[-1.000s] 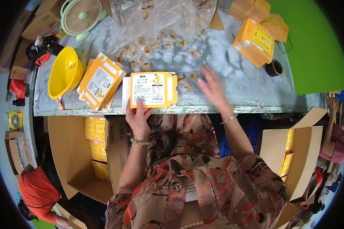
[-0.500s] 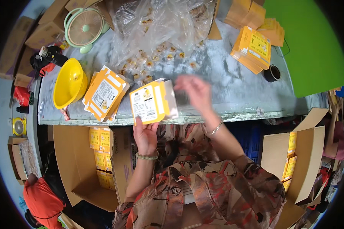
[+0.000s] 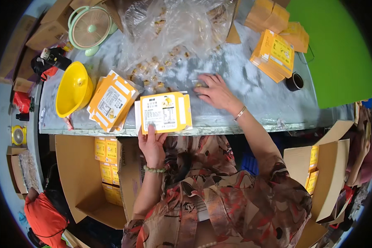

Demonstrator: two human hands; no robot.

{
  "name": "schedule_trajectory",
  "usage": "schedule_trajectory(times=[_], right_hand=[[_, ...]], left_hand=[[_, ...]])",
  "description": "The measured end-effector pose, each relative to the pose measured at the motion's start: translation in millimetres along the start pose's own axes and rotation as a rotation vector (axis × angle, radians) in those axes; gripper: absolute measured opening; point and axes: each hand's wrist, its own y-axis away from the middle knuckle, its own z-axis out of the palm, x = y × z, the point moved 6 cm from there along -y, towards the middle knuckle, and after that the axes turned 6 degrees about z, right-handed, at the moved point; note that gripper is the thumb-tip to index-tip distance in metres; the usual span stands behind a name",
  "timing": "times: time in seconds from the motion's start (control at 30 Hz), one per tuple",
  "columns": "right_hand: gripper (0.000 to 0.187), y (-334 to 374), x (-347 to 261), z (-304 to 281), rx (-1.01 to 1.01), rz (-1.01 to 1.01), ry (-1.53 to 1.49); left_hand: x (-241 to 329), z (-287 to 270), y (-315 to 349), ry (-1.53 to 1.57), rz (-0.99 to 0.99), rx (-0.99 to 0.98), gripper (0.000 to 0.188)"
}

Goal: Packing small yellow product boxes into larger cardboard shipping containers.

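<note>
My left hand (image 3: 152, 148) grips the lower edge of a flat-sided yellow and white carton (image 3: 163, 112), thumb on its printed face, at the table's front edge. The carton's right end has side flaps standing out. My right hand (image 3: 219, 94) rests on the table to the right of the carton, its fingers curled over small clear-wrapped packets (image 3: 197, 83) that are mostly hidden under them. Beyond the carton, more small packets with yellow-brown contents (image 3: 153, 70) lie loose, spilling from a large clear plastic bag (image 3: 169, 33).
A stack of flat cartons (image 3: 111, 101) and a yellow basket (image 3: 74, 89) lie to the left, a green fan (image 3: 91, 29) behind. Carton stacks (image 3: 273, 53) and a dark cup (image 3: 294, 81) sit at right. Open boxes (image 3: 80, 177) holding packed cartons stand below the table.
My right hand has come down onto the table, and the loose packets at the heap's right side have shifted toward it. The carton in my left hand has turned more level.
</note>
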Motion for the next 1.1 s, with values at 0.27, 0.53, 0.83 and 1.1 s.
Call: schedule_trajectory(times=[0.27,0.53,0.83,1.1], right_hand=[[0.036,62,58,-24,0.620,0.462,-0.503],[0.044,7,-10,12,0.153,0.293,-0.307],[0.045,20,-72,-28,0.308,0.243,-1.465],[0.041,-77,-75,26,0.201,0.190,-0.441]], left_hand=[[-14,23,-15,-0.034,0.070,0.036,0.031],[-26,48,-21,-0.100,0.099,-0.010,0.030],[-6,18,3,0.300,-0.023,-0.130,0.032],[9,-48,32,0.645,-0.151,-0.052,0.038]])
